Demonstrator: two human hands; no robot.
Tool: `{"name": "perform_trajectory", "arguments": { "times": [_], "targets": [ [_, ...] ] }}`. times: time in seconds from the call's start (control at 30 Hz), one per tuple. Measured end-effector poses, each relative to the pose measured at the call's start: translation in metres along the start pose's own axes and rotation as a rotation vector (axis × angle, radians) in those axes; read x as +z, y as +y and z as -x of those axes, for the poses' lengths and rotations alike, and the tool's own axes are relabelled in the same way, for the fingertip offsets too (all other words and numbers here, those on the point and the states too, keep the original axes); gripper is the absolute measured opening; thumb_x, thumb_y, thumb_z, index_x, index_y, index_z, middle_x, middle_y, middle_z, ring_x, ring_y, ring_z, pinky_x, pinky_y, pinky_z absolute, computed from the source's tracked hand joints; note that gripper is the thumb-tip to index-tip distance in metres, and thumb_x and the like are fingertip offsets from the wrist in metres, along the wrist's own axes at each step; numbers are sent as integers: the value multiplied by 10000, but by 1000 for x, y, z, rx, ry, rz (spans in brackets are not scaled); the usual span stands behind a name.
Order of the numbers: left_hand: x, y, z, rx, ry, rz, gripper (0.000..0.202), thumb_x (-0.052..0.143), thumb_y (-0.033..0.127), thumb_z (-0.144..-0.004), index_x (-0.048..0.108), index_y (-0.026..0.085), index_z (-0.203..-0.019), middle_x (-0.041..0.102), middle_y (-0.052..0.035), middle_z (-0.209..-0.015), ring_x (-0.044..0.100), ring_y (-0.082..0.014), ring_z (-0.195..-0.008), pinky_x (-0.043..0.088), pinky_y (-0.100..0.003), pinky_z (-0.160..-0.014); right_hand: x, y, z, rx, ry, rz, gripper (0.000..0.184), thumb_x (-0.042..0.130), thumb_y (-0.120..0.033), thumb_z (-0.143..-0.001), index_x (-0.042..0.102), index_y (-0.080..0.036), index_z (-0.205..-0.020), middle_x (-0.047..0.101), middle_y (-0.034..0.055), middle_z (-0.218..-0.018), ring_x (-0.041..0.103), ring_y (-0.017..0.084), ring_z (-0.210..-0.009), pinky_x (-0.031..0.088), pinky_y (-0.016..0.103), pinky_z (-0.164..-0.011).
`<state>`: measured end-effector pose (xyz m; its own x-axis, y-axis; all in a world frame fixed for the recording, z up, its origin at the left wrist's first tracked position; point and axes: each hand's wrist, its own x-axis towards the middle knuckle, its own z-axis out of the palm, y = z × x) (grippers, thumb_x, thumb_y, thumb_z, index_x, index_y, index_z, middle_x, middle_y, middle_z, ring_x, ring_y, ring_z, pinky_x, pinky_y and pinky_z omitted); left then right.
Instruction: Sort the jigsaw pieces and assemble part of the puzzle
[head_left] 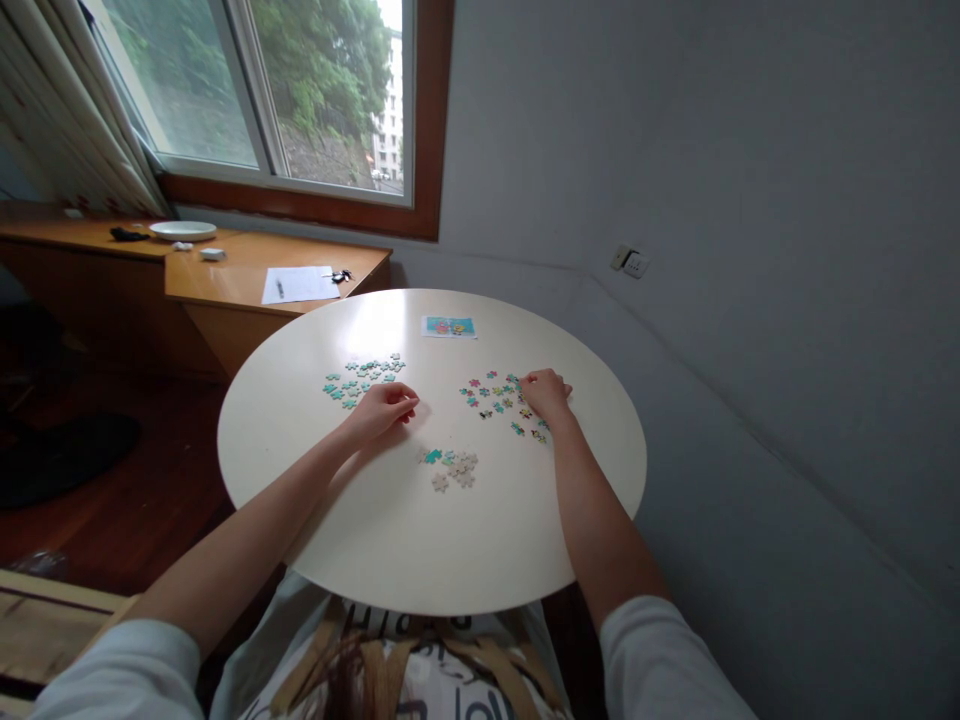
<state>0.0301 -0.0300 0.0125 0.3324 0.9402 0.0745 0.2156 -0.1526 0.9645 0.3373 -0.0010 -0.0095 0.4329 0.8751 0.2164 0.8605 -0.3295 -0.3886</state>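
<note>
White and round, the table (pixel 367 545) carries three loose groups of jigsaw pieces and one picture card. Left group (pixel 364 373): mostly teal pieces, spread out on the left half of the top. Right group (pixel 496 391): mixed colours, with pink, yellow and dark markings visible on several pieces. Near group (pixel 461 466): a small heap between the two forearms, mostly greyish and apparently lying face down, with a teal piece (pixel 433 456) at its left side. Picture card (pixel 450 327): flat on the far part of the table, well apart from both hands.

Left hand (pixel 386 406): just to the right of the left group, fingers curled, thumb and fingertips close together in a narrow posture. Whether a piece sits between them cannot be told. Right hand (pixel 547 390): at the right edge of the right group, palm downward, fingers bent toward the tabletop. Its fingertips are largely hidden; whether it grips a piece cannot be determined.

Step in hand, in this inspector's judgement: sorting by colour, teal to the left and multicoloured to the right, with the near heap not yet sorted. No joined section can be made out at this scale. The next move appears to call for lifting a piece from the near heap, turning it face up, and setting it in the group that its colour matches, without disturbing the pieces already laid out.
</note>
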Motion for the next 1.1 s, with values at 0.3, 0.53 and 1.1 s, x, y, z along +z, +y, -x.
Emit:
{"name": "perform_trajectory", "arguments": {
  "times": [0.3, 0.53, 1.1],
  "targets": [
    [0, 0, 0, 10, -5, -9, 266, 667, 403, -659, 625, 147, -717, 601, -10, -561, 539, -107, -512, 428, -229, -505, 6, 13, -7, 21, 41, -131, 123, 669, -348, -692, 732, -245, -663, 670, 73, -814, 519, 262, -948, 329, 466, -893],
    [1, 0, 0, -9, 2, -6, 261, 668, 393, -663, 624, 144, -728, 594, -4, -560, 536, -111, -516, 435, -242, -530, 4, 10, -5, 59, 52, -58, 103, 690, -321, -687, 737, -238, -729, 672, 78, -909, 517, 266, -989, 328, 441, -898],
    [5, 3, 9, 194, -366, -404, 274, 702, 381, -650, 711, 193, -850, 593, -20, -760, 505, -135, -677, 406, -238, -619, 0, -5, 0, -78, 160, -172, 107, 616, -270, -741, 693, -196, -742, 640, 72, -964, 543, 237, -942, 332, 399, -875]
  ]
}}
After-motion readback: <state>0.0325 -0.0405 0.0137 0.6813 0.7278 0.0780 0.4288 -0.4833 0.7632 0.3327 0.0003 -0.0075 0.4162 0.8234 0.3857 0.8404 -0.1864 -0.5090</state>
